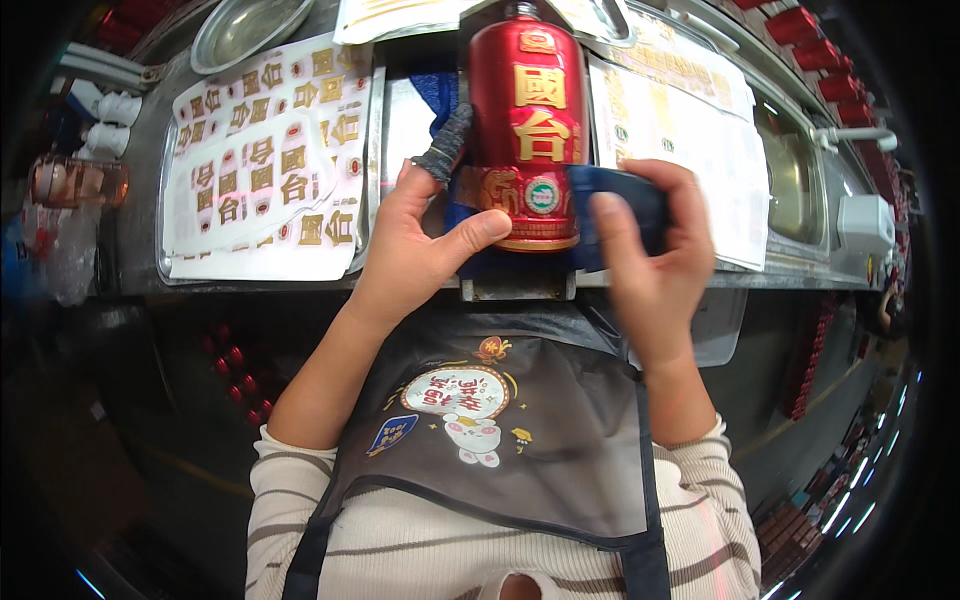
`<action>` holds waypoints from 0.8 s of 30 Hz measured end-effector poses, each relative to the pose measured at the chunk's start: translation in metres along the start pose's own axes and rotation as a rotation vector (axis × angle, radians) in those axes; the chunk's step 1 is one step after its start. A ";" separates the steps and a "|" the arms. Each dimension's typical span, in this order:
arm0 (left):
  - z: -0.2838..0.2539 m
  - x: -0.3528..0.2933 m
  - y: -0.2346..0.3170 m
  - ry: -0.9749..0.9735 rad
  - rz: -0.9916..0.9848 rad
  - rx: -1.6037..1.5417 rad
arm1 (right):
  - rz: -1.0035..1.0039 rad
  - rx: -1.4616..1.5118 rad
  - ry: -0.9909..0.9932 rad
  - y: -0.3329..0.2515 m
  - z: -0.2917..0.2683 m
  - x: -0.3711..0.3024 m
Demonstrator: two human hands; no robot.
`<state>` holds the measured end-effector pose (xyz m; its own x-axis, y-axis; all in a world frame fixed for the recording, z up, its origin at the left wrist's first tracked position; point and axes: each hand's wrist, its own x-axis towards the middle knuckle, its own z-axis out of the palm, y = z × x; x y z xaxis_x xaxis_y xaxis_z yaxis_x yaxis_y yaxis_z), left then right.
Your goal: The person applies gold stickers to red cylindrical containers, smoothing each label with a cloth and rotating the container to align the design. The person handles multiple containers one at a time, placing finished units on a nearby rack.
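Note:
A glossy red bottle [490, 85] with raised gold characters and a round green-and-white emblem lies in front of me, its neck pointing away. My left hand [415, 225] steadies its lower left side, thumb across the front near the base. Dark grey wrapping [445, 145] covers one finger of that hand. Closed around a dark blue pad or folded cloth [600, 205], my right hand [655, 240] is at the lower right side of the bottle and slightly blurred. Blue cloth [437, 98] shows beside and under the bottle, which hides part of it.
Sheets of gold character stickers [260, 170] lie on a tray at the left, with more sheets [680, 150] at the right. A metal bowl [245, 30] sits far left. A basin [795, 185] with a white tap [855, 137] is at the right. The metal bench edge [820, 280] runs before me.

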<state>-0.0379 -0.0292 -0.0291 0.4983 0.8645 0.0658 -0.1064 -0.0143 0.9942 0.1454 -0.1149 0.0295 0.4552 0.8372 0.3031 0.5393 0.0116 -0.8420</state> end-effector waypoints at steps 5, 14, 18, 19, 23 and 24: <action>0.001 0.001 -0.004 -0.002 0.034 -0.063 | 0.041 0.256 0.033 0.011 -0.007 -0.015; 0.015 -0.011 0.024 -0.028 0.426 1.062 | 0.171 0.339 -0.043 0.018 -0.002 -0.011; 0.018 -0.013 0.030 -0.027 0.464 1.167 | 0.331 0.324 0.057 0.044 -0.012 0.002; 0.021 -0.017 0.028 -0.028 0.468 1.165 | 0.307 0.406 0.019 0.033 -0.011 -0.001; 0.021 -0.033 0.019 0.005 0.421 1.141 | 0.134 0.240 0.057 0.039 0.002 -0.005; 0.019 -0.037 0.015 0.033 0.401 1.134 | 0.057 0.183 0.058 0.037 0.002 -0.006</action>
<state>-0.0417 -0.0715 -0.0149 0.5789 0.7095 0.4019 0.5764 -0.7047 0.4137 0.1612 -0.1186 -0.0048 0.5239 0.8066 0.2736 0.3764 0.0690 -0.9239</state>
